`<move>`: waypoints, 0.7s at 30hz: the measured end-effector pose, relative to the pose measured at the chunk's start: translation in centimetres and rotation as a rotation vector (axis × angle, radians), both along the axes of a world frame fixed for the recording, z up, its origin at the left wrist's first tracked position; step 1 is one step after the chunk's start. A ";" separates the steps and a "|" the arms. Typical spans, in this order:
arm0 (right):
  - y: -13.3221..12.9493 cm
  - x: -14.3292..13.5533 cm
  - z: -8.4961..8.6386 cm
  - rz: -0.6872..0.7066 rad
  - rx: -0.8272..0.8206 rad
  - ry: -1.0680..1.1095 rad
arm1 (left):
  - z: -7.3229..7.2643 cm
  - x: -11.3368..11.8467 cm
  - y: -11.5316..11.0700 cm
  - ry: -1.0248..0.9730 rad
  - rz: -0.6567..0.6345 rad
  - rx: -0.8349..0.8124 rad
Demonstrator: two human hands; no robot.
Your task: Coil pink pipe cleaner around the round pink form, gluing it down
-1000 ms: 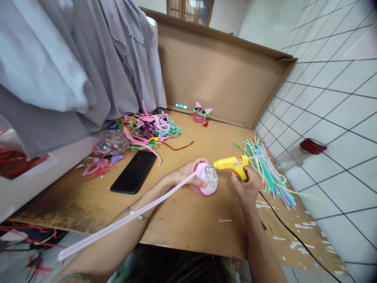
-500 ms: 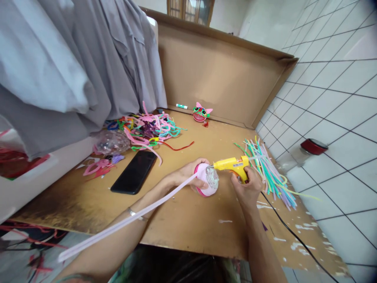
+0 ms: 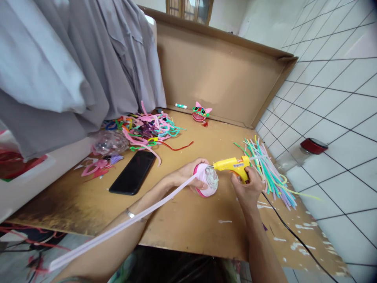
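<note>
Head view: holds pink-wrapped container (image 3: 209,184) in curled fingers of left hand (image 3: 191,175), nearer these than right fingers. Grips yellow glue gun (image 3: 231,164) in closed fingers of right hand (image 3: 247,185); points its long axis leftward from those fingers at container, touching or just beside, cannot tell which. Shows pale pink strip (image 3: 123,224) running from left fingers back along left forearm (image 3: 108,247).

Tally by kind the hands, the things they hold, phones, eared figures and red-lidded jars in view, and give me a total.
Hands (left hand, right hand): 2
Held pink piece: 1
Held glue gun: 1
Phone: 1
Eared figure: 1
Jar: 1
Total: 7
</note>
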State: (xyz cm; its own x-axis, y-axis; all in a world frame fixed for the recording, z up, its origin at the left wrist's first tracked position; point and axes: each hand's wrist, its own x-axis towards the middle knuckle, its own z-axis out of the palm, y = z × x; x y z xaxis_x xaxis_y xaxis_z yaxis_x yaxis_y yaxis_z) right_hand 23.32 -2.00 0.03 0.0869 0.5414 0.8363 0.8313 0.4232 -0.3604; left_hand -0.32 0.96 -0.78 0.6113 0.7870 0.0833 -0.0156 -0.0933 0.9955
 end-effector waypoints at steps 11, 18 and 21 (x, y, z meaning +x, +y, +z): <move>0.0 0.6 -0.1 0.011 0.081 -0.107 | 0.8 -0.1 -0.5 0.073 0.017 0.035; -0.3 0.4 0.2 -0.002 0.086 -0.109 | 0.6 0.0 -0.5 0.051 0.003 0.017; -0.3 0.4 0.3 -0.029 0.074 -0.083 | 0.3 -0.1 -0.3 0.057 -0.010 0.012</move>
